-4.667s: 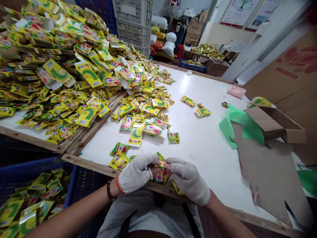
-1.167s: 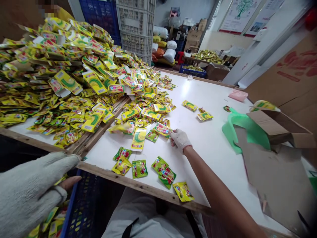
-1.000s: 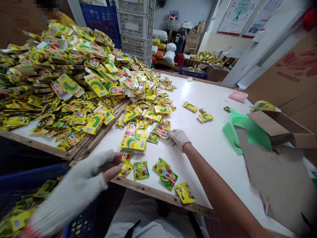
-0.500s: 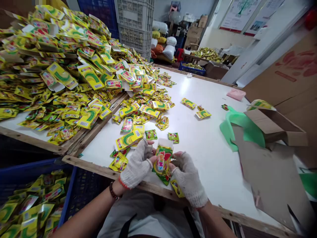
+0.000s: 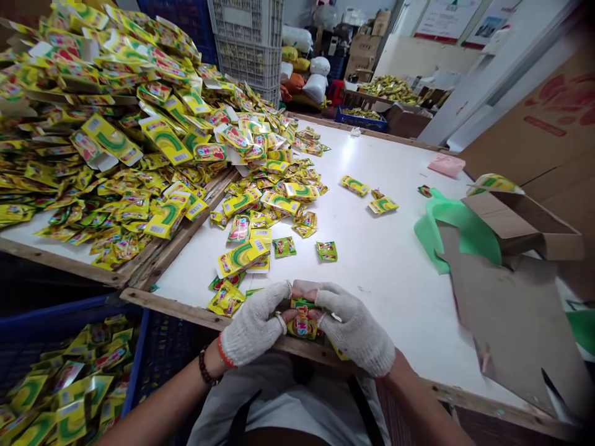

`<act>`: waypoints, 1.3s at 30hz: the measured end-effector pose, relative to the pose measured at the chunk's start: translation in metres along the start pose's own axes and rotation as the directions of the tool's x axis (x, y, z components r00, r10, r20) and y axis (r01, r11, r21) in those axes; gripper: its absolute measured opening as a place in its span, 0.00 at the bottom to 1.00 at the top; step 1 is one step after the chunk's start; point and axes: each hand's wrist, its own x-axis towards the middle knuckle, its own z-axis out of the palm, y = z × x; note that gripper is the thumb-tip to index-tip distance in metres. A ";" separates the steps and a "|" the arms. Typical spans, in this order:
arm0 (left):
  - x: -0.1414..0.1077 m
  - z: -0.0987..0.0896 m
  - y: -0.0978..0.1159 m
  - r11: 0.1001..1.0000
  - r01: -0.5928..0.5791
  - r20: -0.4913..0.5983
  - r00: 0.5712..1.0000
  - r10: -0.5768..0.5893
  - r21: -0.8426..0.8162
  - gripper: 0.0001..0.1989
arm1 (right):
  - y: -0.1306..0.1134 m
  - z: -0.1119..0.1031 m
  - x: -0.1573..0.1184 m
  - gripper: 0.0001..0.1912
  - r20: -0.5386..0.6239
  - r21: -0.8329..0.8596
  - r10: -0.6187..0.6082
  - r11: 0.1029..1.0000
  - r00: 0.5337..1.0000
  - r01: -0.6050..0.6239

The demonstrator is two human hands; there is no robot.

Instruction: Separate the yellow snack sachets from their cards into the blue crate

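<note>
Both of my hands wear white fingerless knit gloves. Between them, by the table's front edge, is a small yellow-green candy box with a red picture and big lettering. My left hand grips its left side, thumb on the printed face. My right hand grips the right side, fingertips at the top end near a pale flap. A yellow packet partly shows under my right hand. Left of my left hand lie a yellow sachet and a yellow box. Two green sachets, one of them farther right, lie beyond my hands.
A big heap of yellow boxes and sachets covers the left table, past a wooden rim. A blue crate with boxes stands low at left. At right are a green scoop, an open carton and flat cardboard.
The candy box has come down closer to the table's front edge. My fingers have moved up to its top end, where the pale flap now shows less.
</note>
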 end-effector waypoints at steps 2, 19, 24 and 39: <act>0.001 0.001 0.003 1.000 -0.021 0.023 1.000 0.021 -0.008 0.12 | -0.008 -0.009 0.010 0.13 0.170 -0.029 0.007 1.000 0.985 -0.002; 0.026 -0.004 0.005 0.908 0.164 0.087 0.986 -0.141 -0.387 0.19 | 0.010 0.020 -0.014 0.12 -0.251 0.393 0.422 0.867 0.871 -0.307; 0.025 -0.005 0.005 0.979 0.083 0.037 0.996 -0.078 -0.187 0.05 | 0.014 0.012 -0.012 0.09 -0.280 0.112 0.169 0.983 0.945 -0.142; 0.037 -0.030 0.019 0.986 -0.159 0.320 0.938 0.133 0.056 0.13 | 0.000 -0.002 -0.010 0.10 -0.178 0.030 0.176 0.984 0.968 -0.174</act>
